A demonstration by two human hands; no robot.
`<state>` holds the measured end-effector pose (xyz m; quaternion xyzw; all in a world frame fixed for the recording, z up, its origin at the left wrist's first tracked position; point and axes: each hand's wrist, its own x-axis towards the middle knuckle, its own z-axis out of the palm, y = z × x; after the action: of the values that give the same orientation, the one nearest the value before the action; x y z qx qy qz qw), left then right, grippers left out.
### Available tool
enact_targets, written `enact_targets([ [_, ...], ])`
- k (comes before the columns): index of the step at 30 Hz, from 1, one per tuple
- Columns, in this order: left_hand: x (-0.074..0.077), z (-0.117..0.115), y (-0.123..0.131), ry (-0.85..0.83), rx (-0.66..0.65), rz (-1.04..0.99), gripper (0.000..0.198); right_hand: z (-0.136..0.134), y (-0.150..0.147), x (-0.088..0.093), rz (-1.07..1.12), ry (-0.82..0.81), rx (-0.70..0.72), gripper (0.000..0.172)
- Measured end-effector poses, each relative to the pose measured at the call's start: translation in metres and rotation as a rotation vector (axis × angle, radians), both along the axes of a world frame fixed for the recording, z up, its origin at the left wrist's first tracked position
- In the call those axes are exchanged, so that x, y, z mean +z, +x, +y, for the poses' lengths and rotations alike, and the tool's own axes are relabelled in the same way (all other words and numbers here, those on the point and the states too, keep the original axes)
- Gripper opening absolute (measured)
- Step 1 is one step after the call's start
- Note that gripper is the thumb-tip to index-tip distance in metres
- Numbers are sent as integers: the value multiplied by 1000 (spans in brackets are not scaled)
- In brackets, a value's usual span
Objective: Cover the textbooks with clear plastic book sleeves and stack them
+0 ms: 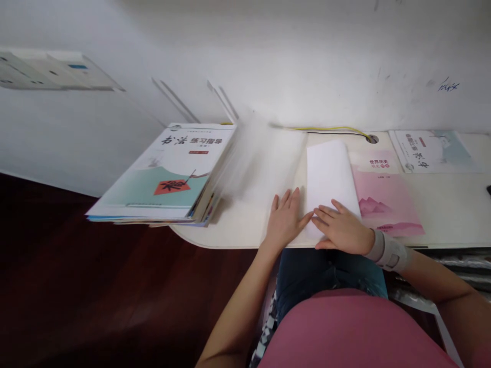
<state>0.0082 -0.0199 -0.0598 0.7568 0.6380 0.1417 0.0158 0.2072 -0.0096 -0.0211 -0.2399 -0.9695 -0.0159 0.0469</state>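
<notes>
My left hand [286, 220] lies flat, fingers spread, on the lower part of a translucent sheet [264, 163] beside the white paper. Its thumb reaches the left edge of a white folded paper or thin white booklet [328, 174]; I cannot tell which. Across the lower end of that white piece rests my right hand [341, 227], fingers stretched out and pointing left. The thumb of the left hand and the fingertips of the right nearly meet. Partly under the white piece's right side is a pink book [383, 197] with mountains on its cover.
A tall stack of books [164, 171] stands at the table's left end. Another booklet [441, 151] lies at the back right. A yellow cable [330, 128] runs along the wall to a round hole [372, 139]. The white table [230, 232] has a rounded front-left corner.
</notes>
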Motion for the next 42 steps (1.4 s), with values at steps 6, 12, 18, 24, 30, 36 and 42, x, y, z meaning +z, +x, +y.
enact_targets([
  [6, 2, -2, -2, -3, -5, -16, 67, 14, 12, 8, -145, -32, -22, 72],
  [12, 3, -1, -5, 35, 29, -117, 52, 8, 13, 7, -203, 1, -134, 71],
  [18, 3, -2, -3, 63, 62, -159, 55, -11, 2, -1, -156, 13, -143, 77],
  [24, 8, -7, 3, 12, 8, 1, 55, -3, 2, 12, -103, 28, -45, 68],
  [30, 11, -7, 6, -14, -45, 94, 41, 83, -7, 30, -173, 59, -167, 58],
  [36, 11, -3, 15, -54, -1, 111, 53, 110, -24, 6, -279, -51, -191, 74],
  [42, 8, -2, 18, -81, 22, 103, 66, 96, -26, -1, -223, -27, -209, 75],
])
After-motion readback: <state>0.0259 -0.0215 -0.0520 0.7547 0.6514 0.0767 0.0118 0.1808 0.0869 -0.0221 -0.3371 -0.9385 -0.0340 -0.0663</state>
